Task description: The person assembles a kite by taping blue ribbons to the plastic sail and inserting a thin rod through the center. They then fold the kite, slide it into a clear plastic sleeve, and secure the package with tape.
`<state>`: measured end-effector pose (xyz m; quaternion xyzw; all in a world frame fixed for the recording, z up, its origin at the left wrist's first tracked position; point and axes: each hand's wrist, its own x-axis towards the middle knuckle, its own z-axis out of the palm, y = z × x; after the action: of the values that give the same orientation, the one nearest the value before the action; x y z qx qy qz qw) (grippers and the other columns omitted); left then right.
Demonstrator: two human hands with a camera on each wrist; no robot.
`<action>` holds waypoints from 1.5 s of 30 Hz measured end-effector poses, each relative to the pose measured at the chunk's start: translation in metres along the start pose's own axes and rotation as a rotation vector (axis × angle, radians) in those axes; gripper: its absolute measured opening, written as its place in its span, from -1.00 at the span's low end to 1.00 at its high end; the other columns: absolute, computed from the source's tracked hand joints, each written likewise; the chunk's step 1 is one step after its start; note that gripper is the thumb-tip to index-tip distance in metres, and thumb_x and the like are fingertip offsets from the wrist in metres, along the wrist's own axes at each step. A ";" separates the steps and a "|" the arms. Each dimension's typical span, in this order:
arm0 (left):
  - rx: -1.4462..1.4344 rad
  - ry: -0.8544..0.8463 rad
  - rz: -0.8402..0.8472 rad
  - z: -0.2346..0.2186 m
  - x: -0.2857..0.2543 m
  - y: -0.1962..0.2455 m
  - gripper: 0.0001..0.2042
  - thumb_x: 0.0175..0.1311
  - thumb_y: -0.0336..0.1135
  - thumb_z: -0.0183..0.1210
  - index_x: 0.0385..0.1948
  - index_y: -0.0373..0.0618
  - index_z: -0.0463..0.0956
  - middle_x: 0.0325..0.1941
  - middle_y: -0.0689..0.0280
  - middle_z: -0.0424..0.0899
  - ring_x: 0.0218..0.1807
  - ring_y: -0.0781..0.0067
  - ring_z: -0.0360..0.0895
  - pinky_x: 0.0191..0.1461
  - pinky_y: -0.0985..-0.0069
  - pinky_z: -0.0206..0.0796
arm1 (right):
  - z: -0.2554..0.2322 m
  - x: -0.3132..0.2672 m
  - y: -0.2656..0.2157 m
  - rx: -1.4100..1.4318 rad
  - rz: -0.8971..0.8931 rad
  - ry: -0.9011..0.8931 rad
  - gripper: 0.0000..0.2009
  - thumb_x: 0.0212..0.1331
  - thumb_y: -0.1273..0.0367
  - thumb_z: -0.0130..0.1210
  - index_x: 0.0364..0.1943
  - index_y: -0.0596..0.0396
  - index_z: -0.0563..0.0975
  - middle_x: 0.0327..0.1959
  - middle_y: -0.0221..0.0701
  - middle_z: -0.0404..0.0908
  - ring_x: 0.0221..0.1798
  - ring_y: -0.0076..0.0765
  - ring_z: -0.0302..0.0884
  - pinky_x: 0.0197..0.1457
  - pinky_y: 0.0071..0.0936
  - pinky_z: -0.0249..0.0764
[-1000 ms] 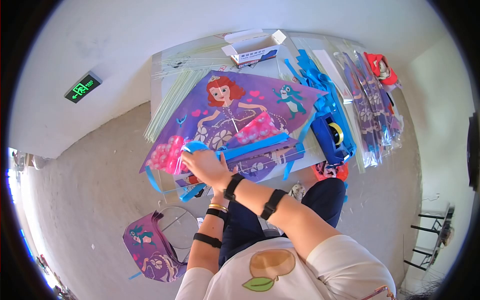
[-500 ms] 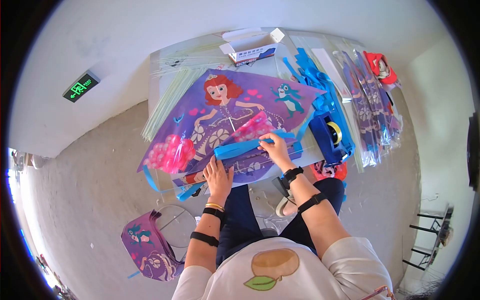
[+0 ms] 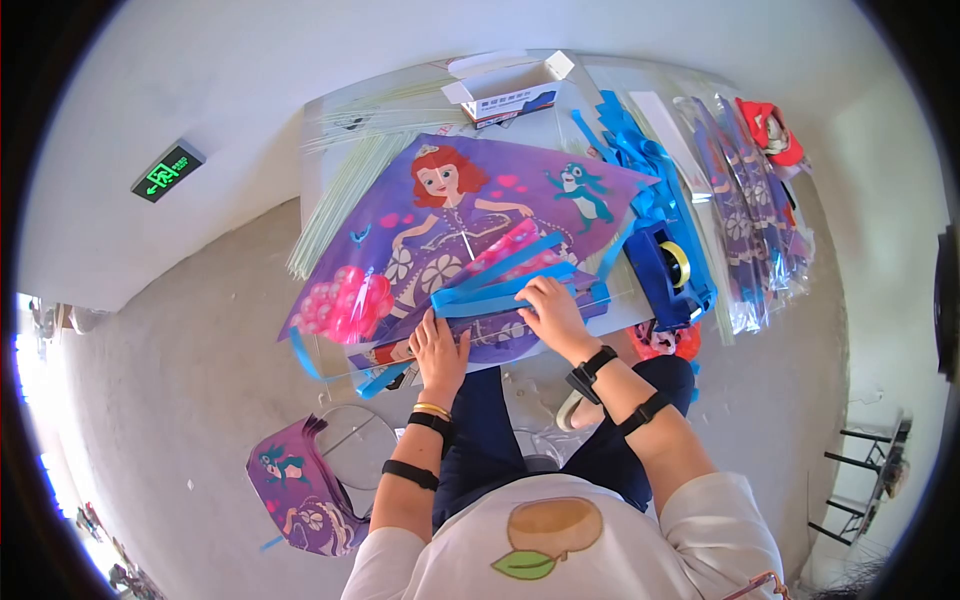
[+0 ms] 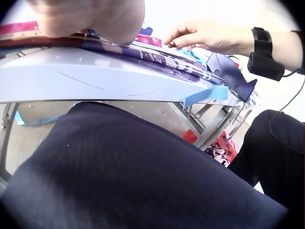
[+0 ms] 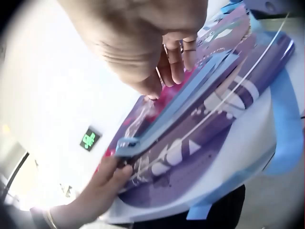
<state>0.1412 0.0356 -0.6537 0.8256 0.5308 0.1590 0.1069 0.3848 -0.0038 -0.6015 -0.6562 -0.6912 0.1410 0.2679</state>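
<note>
Blue ribbon lies across near part of purple kite sheet, folded end at left, strips fanning out to right. Long axis runs left to right, right ends slanting away from body. Left hand rests at kite's near edge, fingers extended, tips by ribbon's folded end. Right hand at kite's near right, fingers bent, tips close to strips; cannot tell whether they pinch anything. Right hand nearer blue tape dispenser, just right of kite. Thin sticks left of kite.
</note>
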 end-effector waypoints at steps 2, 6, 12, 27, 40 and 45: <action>-0.020 -0.007 0.005 -0.001 0.000 0.001 -0.38 0.32 -0.06 0.20 0.26 -0.38 0.32 0.35 -0.02 0.32 0.30 -0.08 0.30 0.39 0.03 0.06 | 0.013 0.005 0.003 -0.043 0.002 0.005 -0.75 0.03 0.43 0.34 -0.19 -0.01 0.56 -0.14 -0.37 0.48 0.04 -0.11 0.46 0.09 -0.16 0.40; -0.036 -0.011 -0.009 -0.002 0.001 0.002 -0.38 0.32 -0.06 0.20 0.26 -0.37 0.32 0.35 -0.01 0.32 0.30 -0.08 0.29 0.39 0.03 0.06 | 0.027 0.010 0.008 -0.144 0.059 -0.018 -0.76 0.03 0.42 0.35 -0.23 -0.02 0.54 -0.18 -0.37 0.46 0.03 -0.11 0.42 0.07 -0.18 0.36; -0.033 0.006 -0.007 0.000 0.002 0.001 -0.41 0.31 -0.07 0.21 0.23 -0.35 0.35 0.30 0.00 0.34 0.28 -0.06 0.30 0.37 0.04 0.08 | 0.016 0.029 0.010 -0.182 -0.019 -0.036 -0.78 0.04 0.40 0.34 -0.26 -0.04 0.53 -0.20 -0.39 0.46 0.01 -0.15 0.42 0.06 -0.17 0.32; -0.053 0.040 -0.021 0.001 0.003 0.002 -0.48 0.29 -0.09 0.24 0.13 -0.33 0.43 0.22 0.01 0.38 0.26 -0.03 0.31 0.38 0.06 0.07 | 0.005 0.054 0.029 -0.186 -0.095 -0.090 -0.71 0.07 0.44 0.30 -0.08 0.02 0.61 -0.08 -0.40 0.56 0.08 -0.13 0.46 0.15 -0.17 0.41; -0.064 0.030 -0.038 0.001 0.004 0.003 -0.47 0.31 -0.09 0.23 0.15 -0.34 0.42 0.23 0.02 0.37 0.27 -0.03 0.31 0.39 0.05 0.07 | 0.016 0.100 0.078 -0.130 -0.044 -0.169 -0.90 0.02 0.42 0.30 -0.46 0.01 0.56 -0.26 -0.27 0.56 -0.09 0.03 0.56 -0.02 -0.11 0.52; -0.060 0.046 -0.038 0.002 0.004 0.003 -0.47 0.30 -0.09 0.23 0.15 -0.33 0.42 0.22 0.03 0.37 0.26 -0.03 0.31 0.37 0.04 0.07 | -0.026 0.107 0.063 0.025 0.009 -0.345 -0.88 0.02 0.37 0.30 -0.45 0.05 0.58 -0.34 -0.29 0.61 -0.26 -0.01 0.62 -0.14 -0.07 0.51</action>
<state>0.1457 0.0384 -0.6542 0.8079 0.5436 0.1919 0.1222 0.4519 0.1031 -0.5949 -0.6219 -0.7222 0.2614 0.1529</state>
